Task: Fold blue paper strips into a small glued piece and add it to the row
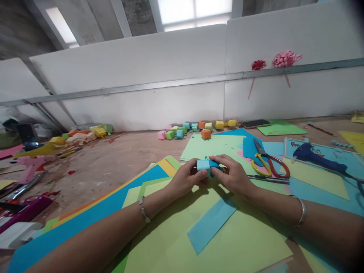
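Observation:
Between my two hands, above the paper sheets, is a small light-blue paper cube point(203, 165) with a darker blue paper part on its right side. My left hand point(186, 175) grips the cube with thumb and fingers from the left. From the right, the thumb and fingers of my right hand point(231, 175) pinch the darker blue part. A light-blue paper strip point(212, 225) lies below my hands on the pale green sheets point(167, 242). Fingertips behind the cube are partly hidden.
Scissors point(269, 161) with yellow and red handles lie right of my hands, beside a pen point(269, 179). Farther right is a blue glue gun point(318, 158). Small paper cubes point(206, 134) line the wall. A pink glue gun point(30, 167) and purple tool point(28, 212) are at left.

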Demonstrator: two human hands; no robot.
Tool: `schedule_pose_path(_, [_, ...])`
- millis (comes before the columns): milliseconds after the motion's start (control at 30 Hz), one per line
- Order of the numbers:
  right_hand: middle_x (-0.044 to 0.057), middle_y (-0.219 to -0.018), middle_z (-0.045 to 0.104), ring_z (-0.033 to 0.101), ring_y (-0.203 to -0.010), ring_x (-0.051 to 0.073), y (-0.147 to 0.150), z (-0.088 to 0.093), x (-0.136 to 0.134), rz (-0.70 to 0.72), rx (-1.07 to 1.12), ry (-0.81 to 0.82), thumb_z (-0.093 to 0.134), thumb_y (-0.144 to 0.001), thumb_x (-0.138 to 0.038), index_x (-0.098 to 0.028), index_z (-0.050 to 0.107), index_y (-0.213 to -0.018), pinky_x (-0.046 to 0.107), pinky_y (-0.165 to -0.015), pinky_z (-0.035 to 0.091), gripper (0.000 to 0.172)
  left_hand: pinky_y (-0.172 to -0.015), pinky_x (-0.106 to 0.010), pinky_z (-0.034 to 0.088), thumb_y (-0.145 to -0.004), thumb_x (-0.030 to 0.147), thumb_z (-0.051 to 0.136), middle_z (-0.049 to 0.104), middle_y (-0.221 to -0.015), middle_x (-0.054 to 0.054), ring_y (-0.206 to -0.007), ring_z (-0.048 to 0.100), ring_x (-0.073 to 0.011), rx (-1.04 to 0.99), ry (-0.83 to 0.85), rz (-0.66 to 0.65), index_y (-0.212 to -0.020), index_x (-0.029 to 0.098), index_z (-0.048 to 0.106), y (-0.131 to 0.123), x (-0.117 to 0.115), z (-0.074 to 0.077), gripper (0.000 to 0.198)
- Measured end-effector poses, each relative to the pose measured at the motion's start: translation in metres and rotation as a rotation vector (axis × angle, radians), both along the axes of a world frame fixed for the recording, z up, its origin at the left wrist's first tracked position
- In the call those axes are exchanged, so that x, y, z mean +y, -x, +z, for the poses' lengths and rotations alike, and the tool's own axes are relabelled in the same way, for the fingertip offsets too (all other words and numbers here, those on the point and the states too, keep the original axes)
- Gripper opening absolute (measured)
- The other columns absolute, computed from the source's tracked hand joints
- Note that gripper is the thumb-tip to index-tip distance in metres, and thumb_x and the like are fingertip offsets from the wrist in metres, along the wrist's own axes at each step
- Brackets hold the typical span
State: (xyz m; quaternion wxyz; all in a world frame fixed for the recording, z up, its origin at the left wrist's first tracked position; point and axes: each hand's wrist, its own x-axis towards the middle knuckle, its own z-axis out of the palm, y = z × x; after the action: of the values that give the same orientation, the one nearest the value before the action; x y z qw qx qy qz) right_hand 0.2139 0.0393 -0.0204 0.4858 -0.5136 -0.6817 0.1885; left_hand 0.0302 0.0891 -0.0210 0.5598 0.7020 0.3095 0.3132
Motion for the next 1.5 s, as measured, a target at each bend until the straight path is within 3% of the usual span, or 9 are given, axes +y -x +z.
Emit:
schedule_pose_path(167, [0.012,-0.115,0.062,0.062,-0.105,0.023,0.001,0.000,0.000,0.065,0.076,0.024,0.059,-0.085,-0.034,-0.018,0.068,-0.118,0.031,-0.076,0.059,0.038,-0.064,-0.033,0.060,-0.082,0.058,0.063,0.065,-0.091,-0.004,-0.071,0.070,-0.0183,-0.004,-0.022,0.061,-0.115,0.019,0.053,0.002,0.000,0.000,0.052])
schedule_pose_path(333, [0.011,-0.114,0.061,0.062,-0.104,0.021,0.001,-0.002,0.001,0.085,0.119,0.009,0.057,-0.087,-0.033,-0.020,0.067,-0.121,0.029,-0.074,0.059,0.038,-0.061,-0.031,0.058,-0.083,0.055,0.063,0.061,-0.080,0.002,-0.061,0.068,-0.0153,0.022,-0.059,0.164,-0.134,0.023,0.044,0.002,0.000,0.005,0.064])
schedule_pose_path(467, [0.011,-0.115,0.059,0.060,-0.106,0.021,0.001,-0.004,0.001,0.115,0.178,0.002,0.058,-0.087,-0.033,-0.024,0.067,-0.123,0.027,-0.069,0.061,0.038,-0.062,-0.028,0.057,-0.079,0.054,0.067,0.060,-0.079,0.002,-0.063,0.062,-0.0118,-0.033,-0.067,0.139,-0.128,0.023,0.050,0.000,-0.001,0.007,0.060])
schedule_pose_path(700, [0.009,-0.108,0.062,0.062,-0.103,0.022,0.000,-0.003,0.000,0.061,0.148,-0.032,0.060,-0.087,-0.032,-0.027,0.074,-0.110,0.030,-0.074,0.060,0.028,-0.072,-0.031,0.059,-0.080,0.043,0.069,0.061,-0.092,-0.001,-0.081,0.063,-0.0151,-0.095,-0.036,0.092,-0.111,0.024,0.053,0.002,0.001,0.003,0.039])
schedule_pose_path(800, [0.009,-0.109,0.062,0.063,-0.103,0.022,0.000,-0.004,0.001,0.064,0.175,0.001,0.062,-0.085,-0.033,-0.025,0.073,-0.112,0.032,-0.079,0.060,0.030,-0.068,-0.030,0.058,-0.079,0.031,0.070,0.061,-0.098,-0.002,-0.079,0.063,-0.0154,-0.024,-0.105,0.096,-0.116,0.025,0.051,0.002,0.002,0.000,0.041])
schedule_pose_path(967, [0.008,-0.114,0.058,0.062,-0.107,0.023,0.002,-0.007,0.002,0.116,0.219,0.040,0.066,-0.076,-0.022,-0.025,0.069,-0.119,0.034,-0.081,0.062,0.042,-0.077,-0.033,0.057,-0.074,0.021,0.072,0.056,-0.125,-0.008,-0.102,0.061,-0.0224,0.012,-0.283,0.118,-0.121,0.026,0.055,0.001,0.003,-0.006,0.050])
schedule_pose_path(1233, [0.007,-0.113,0.057,0.061,-0.108,0.022,0.004,-0.006,0.001,0.155,0.193,0.001,0.063,-0.080,-0.021,-0.028,0.069,-0.119,0.036,-0.085,0.062,0.040,-0.061,-0.024,0.054,-0.077,0.020,0.064,0.062,-0.112,-0.007,-0.097,0.060,-0.0221,0.115,-0.479,0.195,-0.112,0.022,0.058,-0.001,0.000,-0.001,0.036])
schedule_pose_path(1500, [0.008,-0.110,0.059,0.061,-0.105,0.023,0.006,-0.001,-0.005,0.113,0.102,-0.042,0.062,-0.083,-0.021,-0.028,0.068,-0.120,0.036,-0.080,0.063,0.037,-0.056,-0.022,0.046,-0.077,0.023,0.064,0.062,-0.102,-0.004,-0.079,0.059,-0.0157,0.136,-0.487,0.177,-0.108,0.021,0.054,-0.003,-0.007,0.005,0.032])
